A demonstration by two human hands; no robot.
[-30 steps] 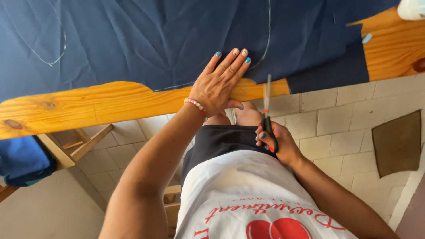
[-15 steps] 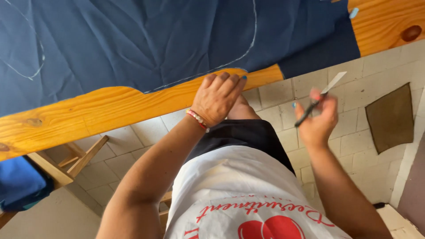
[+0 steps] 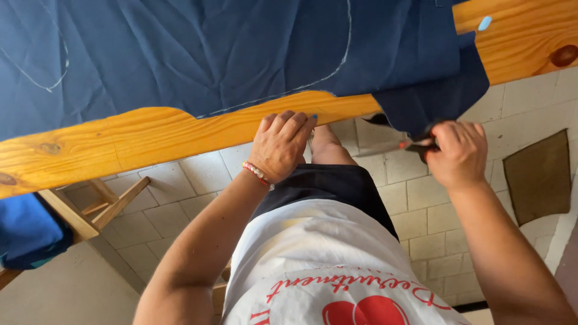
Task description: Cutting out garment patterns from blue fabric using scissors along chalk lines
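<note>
A large sheet of dark blue fabric [image 3: 205, 54] with chalk lines lies over a wooden table [image 3: 132, 141]. My left hand [image 3: 282, 143] rests on the table's front edge, fingers curled over it, a beaded bracelet at the wrist. My right hand [image 3: 459, 150] grips a pair of scissors [image 3: 404, 144] with dark handles, blades pointing left, just below a corner of fabric [image 3: 433, 99] that hangs off the table edge. The blades sit close under that hanging corner.
Pale square floor tiles [image 3: 415, 198] lie below, with a brown mat [image 3: 539, 174] at the right. A blue cloth [image 3: 27, 232] rests on a wooden frame [image 3: 90, 210] at the lower left. A small light-blue piece of chalk [image 3: 484, 23] lies on the table's far right.
My left hand slid back from flat on the fabric to the table edge. My right hand swung the scissors from upright to pointing left, up toward the hanging fabric corner.
</note>
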